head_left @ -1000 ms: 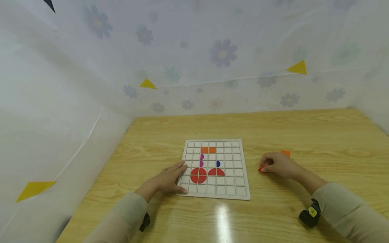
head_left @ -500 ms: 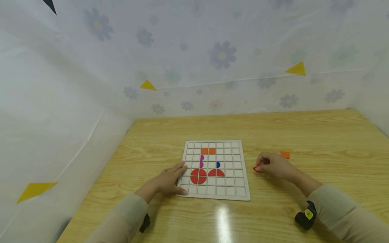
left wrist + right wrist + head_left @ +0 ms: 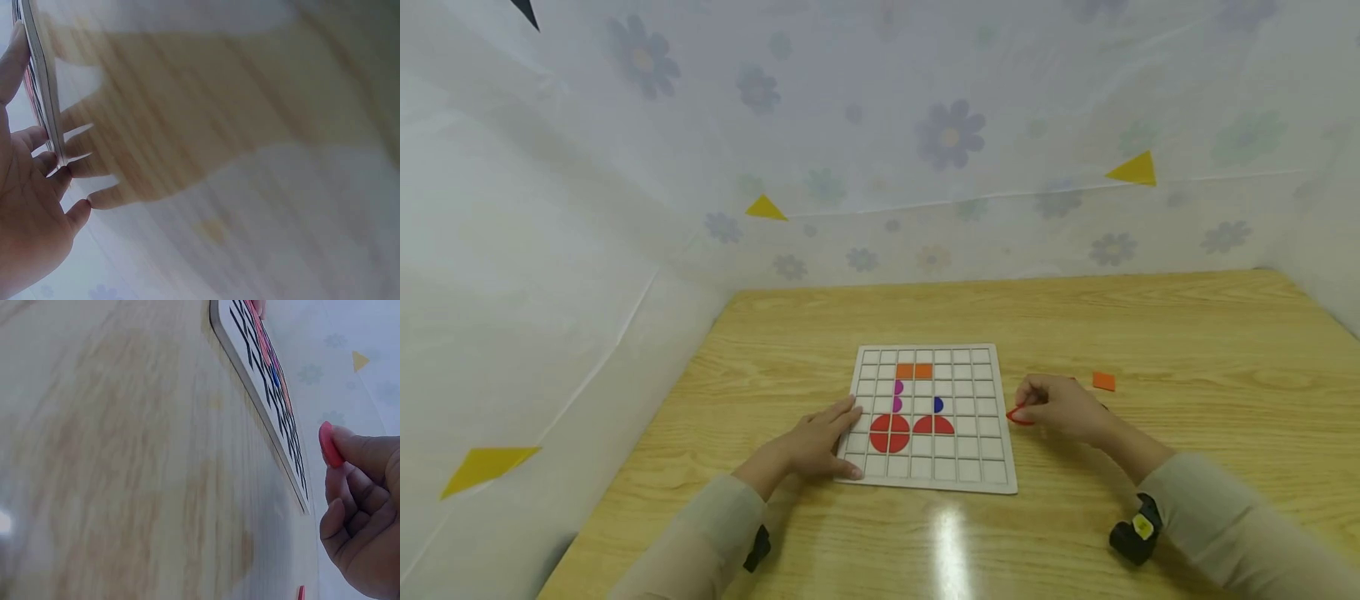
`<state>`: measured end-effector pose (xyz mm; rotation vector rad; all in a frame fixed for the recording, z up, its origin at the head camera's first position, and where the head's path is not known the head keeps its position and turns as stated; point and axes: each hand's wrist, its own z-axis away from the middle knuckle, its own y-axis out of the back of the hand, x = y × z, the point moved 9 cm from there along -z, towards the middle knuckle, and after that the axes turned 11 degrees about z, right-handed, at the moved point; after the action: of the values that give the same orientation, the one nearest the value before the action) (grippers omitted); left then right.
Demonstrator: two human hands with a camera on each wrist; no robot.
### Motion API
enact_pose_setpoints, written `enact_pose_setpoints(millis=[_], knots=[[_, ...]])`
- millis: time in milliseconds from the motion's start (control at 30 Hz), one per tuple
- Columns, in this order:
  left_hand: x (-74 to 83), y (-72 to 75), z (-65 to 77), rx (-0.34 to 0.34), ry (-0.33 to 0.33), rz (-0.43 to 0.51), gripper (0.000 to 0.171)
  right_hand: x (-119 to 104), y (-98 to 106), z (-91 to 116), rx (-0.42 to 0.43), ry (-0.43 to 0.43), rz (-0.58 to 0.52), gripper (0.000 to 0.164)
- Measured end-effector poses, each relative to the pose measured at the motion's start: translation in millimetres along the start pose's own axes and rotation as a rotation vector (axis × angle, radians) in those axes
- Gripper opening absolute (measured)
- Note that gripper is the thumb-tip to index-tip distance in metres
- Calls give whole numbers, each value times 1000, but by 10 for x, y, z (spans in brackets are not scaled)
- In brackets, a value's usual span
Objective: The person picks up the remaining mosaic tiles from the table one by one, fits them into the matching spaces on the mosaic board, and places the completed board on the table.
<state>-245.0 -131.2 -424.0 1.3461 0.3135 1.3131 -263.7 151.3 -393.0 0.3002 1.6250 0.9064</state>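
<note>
A white grid board (image 3: 977, 471) lies flat on the wooden table. Set in its cells are a red circle of quarter pieces (image 3: 880, 423), a red half circle (image 3: 925, 427), orange tiles (image 3: 922, 371), magenta half-round pieces (image 3: 897, 405) and a blue half-round piece (image 3: 938, 405). My left hand (image 3: 812, 442) rests on the board's left edge, fingers extended. Just off the right edge, my right hand (image 3: 1060, 408) pinches a red quarter-circle piece (image 3: 331, 445) between thumb and fingertips; the fingers partly cover it.
An orange tile (image 3: 1103, 381) lies on the table beyond my right hand. In the right wrist view, another red piece (image 3: 301, 592) shows at the bottom edge. A white flowered sheet (image 3: 880, 242) encloses the table's back and left side.
My right hand has moved left toward the board, carrying the red piece. The orange tile behind it has come fully into view. My left hand and the board have stayed put.
</note>
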Motion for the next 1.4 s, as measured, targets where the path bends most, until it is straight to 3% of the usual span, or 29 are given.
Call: enact_pose_setpoints(millis=[500,900,1400], knots=[[-7,-5,7,-11,8,-1,89,-58,-153,-131,-3,-59,-36,15],[28,-8,29,-14,15,6,89,-162,-261,-193,-6,-32,-48,9],[28,-10,20,-27,20,2,89,-325,-407,-219,-74,-1,-105,7]])
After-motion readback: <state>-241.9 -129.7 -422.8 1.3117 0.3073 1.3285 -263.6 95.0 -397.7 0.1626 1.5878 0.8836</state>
